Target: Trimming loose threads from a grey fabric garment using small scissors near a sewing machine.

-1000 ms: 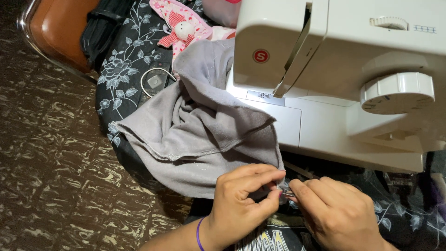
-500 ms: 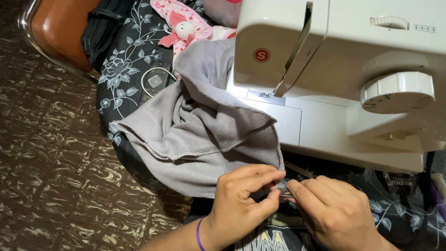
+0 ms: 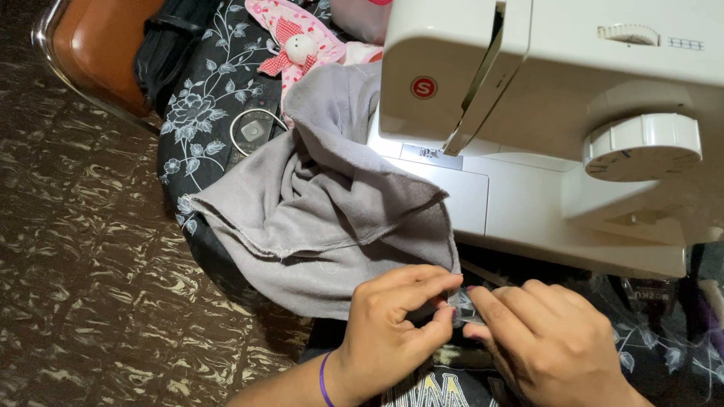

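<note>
At the bottom centre of the frame the left hand, with a purple band at the wrist, pinches its thumb and forefinger shut on the lower edge of the grey fabric, and the right hand meets it there with fingers curled in, nipping something small at the same hem; what it is cannot be told. The fabric lies heaped across the middle of the frame, its upper part draped over the bed of the white sewing machine at upper right. The grip looks slight, so the hem could slip free if either hand tugs, and the piled weight to the left could drag the cloth off the machine. Under it all lies a dark floral cloth, with a pink stuffed toy at top centre, a brown chair seat at upper left, and a dark marbled floor filling the left side.
</note>
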